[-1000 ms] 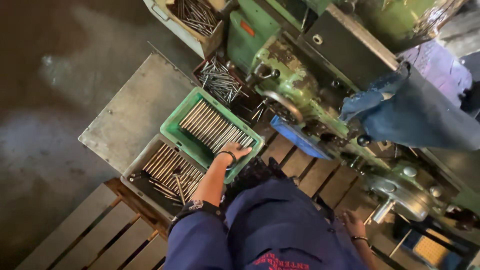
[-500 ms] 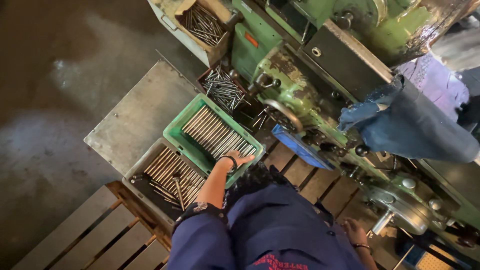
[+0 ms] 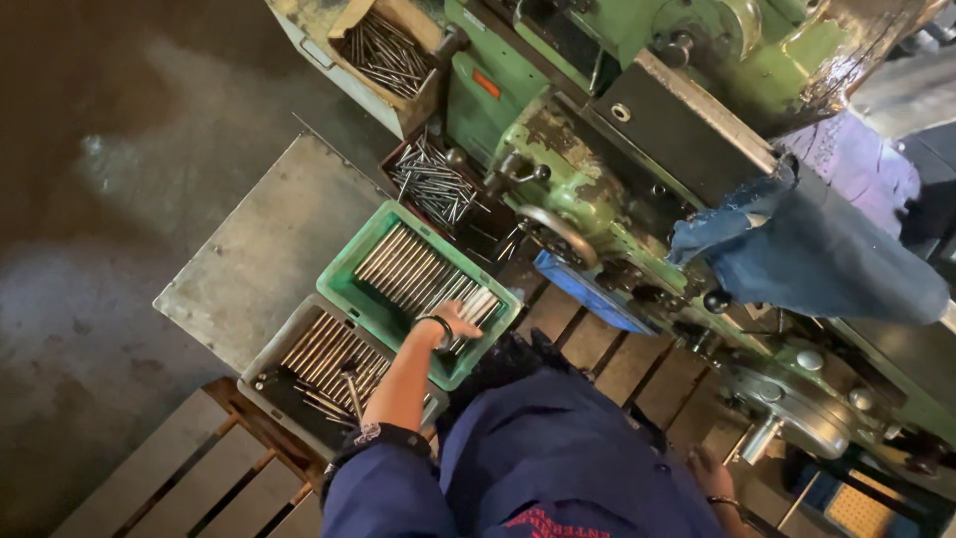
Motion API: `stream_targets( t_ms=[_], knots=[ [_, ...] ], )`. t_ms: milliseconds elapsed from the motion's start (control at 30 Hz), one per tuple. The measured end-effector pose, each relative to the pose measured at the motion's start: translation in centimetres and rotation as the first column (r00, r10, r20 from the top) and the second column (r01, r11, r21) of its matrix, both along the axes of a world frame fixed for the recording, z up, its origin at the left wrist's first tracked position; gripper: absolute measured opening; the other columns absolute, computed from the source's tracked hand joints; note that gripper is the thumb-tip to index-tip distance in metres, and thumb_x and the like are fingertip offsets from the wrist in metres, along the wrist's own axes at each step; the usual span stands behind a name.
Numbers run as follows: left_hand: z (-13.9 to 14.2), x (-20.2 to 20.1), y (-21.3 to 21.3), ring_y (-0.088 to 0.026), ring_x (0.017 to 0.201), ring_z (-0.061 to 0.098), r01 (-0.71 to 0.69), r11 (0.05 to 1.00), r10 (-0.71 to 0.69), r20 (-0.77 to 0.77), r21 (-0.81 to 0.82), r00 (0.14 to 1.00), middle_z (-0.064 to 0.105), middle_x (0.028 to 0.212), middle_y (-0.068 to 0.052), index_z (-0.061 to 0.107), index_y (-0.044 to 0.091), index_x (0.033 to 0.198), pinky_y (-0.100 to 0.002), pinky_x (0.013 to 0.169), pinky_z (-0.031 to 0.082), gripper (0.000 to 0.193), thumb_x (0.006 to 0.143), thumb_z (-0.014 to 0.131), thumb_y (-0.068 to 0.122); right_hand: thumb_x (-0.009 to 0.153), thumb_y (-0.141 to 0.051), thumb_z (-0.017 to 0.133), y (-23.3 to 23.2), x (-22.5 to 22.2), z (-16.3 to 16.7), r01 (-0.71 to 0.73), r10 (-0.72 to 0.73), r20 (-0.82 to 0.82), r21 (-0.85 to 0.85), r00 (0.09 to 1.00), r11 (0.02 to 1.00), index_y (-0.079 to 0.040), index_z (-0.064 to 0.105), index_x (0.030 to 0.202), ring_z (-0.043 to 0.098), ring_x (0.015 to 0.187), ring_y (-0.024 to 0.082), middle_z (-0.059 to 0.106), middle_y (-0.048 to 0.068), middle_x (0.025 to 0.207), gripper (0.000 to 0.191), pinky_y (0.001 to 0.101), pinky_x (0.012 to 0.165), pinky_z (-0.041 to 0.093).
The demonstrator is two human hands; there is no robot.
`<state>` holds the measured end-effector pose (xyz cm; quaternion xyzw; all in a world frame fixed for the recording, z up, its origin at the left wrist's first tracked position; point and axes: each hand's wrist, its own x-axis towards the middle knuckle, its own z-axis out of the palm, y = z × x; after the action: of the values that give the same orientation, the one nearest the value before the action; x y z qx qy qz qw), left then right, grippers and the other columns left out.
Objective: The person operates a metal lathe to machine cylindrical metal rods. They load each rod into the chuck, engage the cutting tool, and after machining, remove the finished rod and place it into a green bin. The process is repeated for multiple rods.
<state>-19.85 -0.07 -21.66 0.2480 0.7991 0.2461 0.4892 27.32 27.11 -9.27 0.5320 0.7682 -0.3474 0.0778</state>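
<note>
Head view: left hand (image 3: 456,324) reaches into the green plastic crate (image 3: 351,281), fingers curled down onto the near end of the steel rods (image 3: 418,274) lying there. It touches them, but whether it actually grips one I can't tell. A dark band sits on that wrist.

Right hand (image 3: 709,476) is low by the green lathe (image 3: 597,149), right of the crate, mostly hidden by the blue sleeve; finger state can't be read.

Count: four containers of rods. The green crate holds one neat flat row, parallel, round and shiny. A grey tray (image 3: 267,371) touching the crate's near-left side holds a similar row with a few loose ones lying crossways. A dark bin (image 3: 430,184) just beyond the crate holds a tangled pile of thinner rods. A cardboard box (image 3: 351,22) further beyond holds another loose pile.

Crate and tray sit on a grey metal plate (image 3: 249,259); wooden pallet slats (image 3: 169,478) lie nearer than it. Blue denim cloth (image 3: 827,269) is draped on the lathe.
</note>
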Motion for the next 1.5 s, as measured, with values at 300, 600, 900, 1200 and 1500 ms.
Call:
stream_targets(
  t_ms=[300,600,900,1200,1500],
  knots=[
    [0.4,-3.3,-1.1,-0.039,0.126,0.059,-0.407,0.912,0.313,-0.562,-0.047,0.766,0.054,0.147,-0.01,0.058,0.022,0.137,-0.05,0.099,0.053,0.062,0.08,0.082,0.025,0.096,-0.041,0.065,-1.7,0.8,0.4,0.025,-0.032,0.233,0.029,0.972,0.999,-0.017,0.073,0.125,0.076,0.106,0.031,0.079,0.015,0.111,0.039,0.0417,0.09,0.059],
    [-0.8,-0.1,-1.6,-0.044,0.125,0.057,-0.877,0.292,0.945,-0.254,0.382,0.204,0.034,0.156,-0.026,0.037,0.011,0.152,-0.052,0.104,0.05,0.075,0.088,0.067,0.038,0.095,-0.046,0.063,-2.4,-0.1,0.4,0.02,-0.027,0.287,0.03,0.958,0.999,-0.017,0.072,0.128,0.072,0.112,0.035,0.076,0.016,0.117,0.044,0.0451,0.094,0.057],
    [-0.5,-0.9,-1.9,-0.041,0.141,0.048,-0.949,-0.265,0.954,0.097,-0.168,-0.283,0.042,0.159,-0.024,0.034,0.01,0.16,-0.05,0.118,0.037,0.089,0.098,0.031,0.074,0.093,-0.045,0.064,-3.7,-2.3,2.1,-0.004,-0.004,0.267,0.029,0.964,1.0,-0.016,0.073,0.126,0.074,0.111,0.035,0.077,0.018,0.116,0.045,0.0449,0.094,0.058],
    [-1.7,0.3,-2.6,-0.035,0.14,0.05,-0.953,-0.273,0.86,0.478,0.132,-0.18,0.05,0.156,-0.016,0.043,0.009,0.153,-0.047,0.113,0.04,0.085,0.09,0.058,0.064,0.087,-0.044,0.067,-5.2,0.5,-0.1,-0.028,0.025,0.123,0.025,0.992,0.999,-0.014,0.07,0.128,0.072,0.112,0.032,0.076,0.017,0.12,0.051,0.0428,0.096,0.056],
    [0.9,-0.4,-2.3,-0.038,0.141,0.036,-0.289,0.949,0.16,-0.597,-0.127,0.786,0.034,0.157,-0.008,0.039,0.024,0.151,-0.056,0.111,0.037,0.081,0.082,0.082,0.028,0.095,-0.054,0.061,-3.0,-2.4,0.2,-0.161,0.134,0.403,0.036,0.905,0.986,-0.029,0.07,0.13,0.073,0.109,0.038,0.078,0.019,0.112,0.043,0.0478,0.091,0.059]
  ],
)
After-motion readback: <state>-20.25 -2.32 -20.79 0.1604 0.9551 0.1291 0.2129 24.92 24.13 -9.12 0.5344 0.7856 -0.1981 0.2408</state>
